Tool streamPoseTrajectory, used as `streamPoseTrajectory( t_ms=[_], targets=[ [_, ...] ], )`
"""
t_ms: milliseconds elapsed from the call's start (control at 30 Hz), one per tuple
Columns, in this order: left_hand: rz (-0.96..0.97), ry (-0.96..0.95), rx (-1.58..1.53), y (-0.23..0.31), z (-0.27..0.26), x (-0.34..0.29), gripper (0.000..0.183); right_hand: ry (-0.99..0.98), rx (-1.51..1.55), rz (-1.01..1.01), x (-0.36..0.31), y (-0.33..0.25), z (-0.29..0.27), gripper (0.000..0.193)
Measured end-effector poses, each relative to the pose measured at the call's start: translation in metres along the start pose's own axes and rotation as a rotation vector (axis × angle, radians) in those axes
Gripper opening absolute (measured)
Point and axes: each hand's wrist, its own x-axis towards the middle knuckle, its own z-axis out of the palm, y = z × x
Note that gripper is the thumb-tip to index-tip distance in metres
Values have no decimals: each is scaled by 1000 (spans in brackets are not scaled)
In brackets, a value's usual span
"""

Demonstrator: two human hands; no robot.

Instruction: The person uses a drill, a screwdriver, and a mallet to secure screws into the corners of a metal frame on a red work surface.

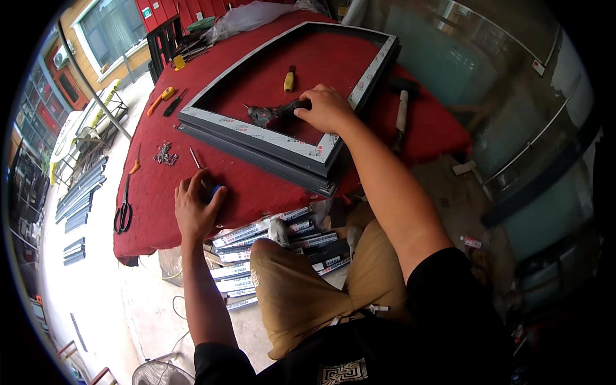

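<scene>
A dark grey window frame with white printed film on its face lies on the red-covered table. Within its opening, my right hand is closed round the handle of a dark cordless drill, whose tip points left. At the table's near edge, my left hand curls over a screwdriver; its thin shaft pokes out beyond the fingers and a bit of blue handle shows by the thumb. A yellow-handled tool lies inside the frame, past the drill.
Left on the table are black scissors, a pile of small screws, an orange-and-yellow tool and a dark screwdriver. A hammer lies right of the frame. Film-wrapped profiles lie below; glass panels lean at right.
</scene>
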Motion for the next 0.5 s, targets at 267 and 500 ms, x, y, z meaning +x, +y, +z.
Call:
streamPoseTrajectory(
  t_ms=[267,500],
  targets=[
    [-124,206,150,-21,18,-4,52,-28,-69,17,-2,-8,0,59],
    [-222,270,252,-26,21,-4,46,18,-50,-3,-1,-11,1,53]
  ],
)
